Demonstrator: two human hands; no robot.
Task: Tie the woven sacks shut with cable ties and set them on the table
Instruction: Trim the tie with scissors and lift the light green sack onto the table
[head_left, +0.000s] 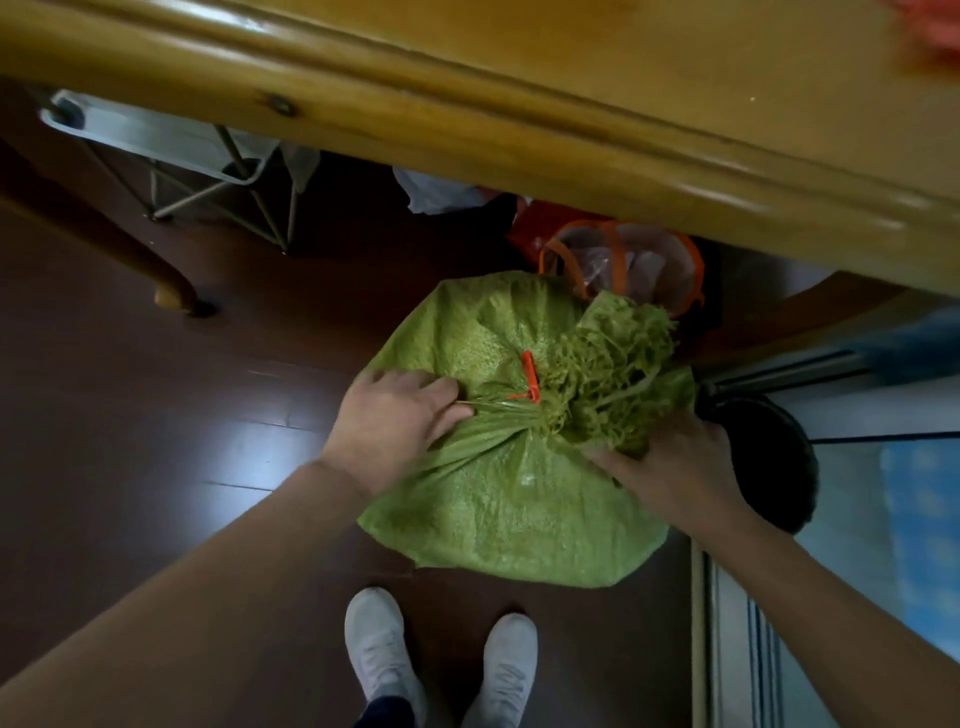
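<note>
Two hands work on one sack, which sits on the dark floor (182, 415) below the near edge of the wooden desk (519, 104), not yet lifted onto it. Far left, a folding metal frame (156, 140) stands under the desk, well apart from the work. The left hand (395, 421) lies on the green woven sack (519, 499) with its fingers stretched flat toward the gathered neck, its grip apart, pressing and not pinching. Just beside those fingertips an orange cable tie (530, 376) cinches the neck, its tail sticking up. To the right of the tie the frayed mouth (613, 358) fans out in loose strands. The right hand (675, 462) rests against the sack's right flank under that fringe; its fingers are partly hidden, so I cannot tell whether its grip is closed on the cloth. Behind stands an orange-rimmed bag (623, 254), and a black round object (763, 457) lies close on the right. The risks from here, as I judge them: the slick weave may slide out of flat palms on the lift — a handful of fringe may tear away, and the desk's overhanging edge could catch the sack as it rises.
</note>
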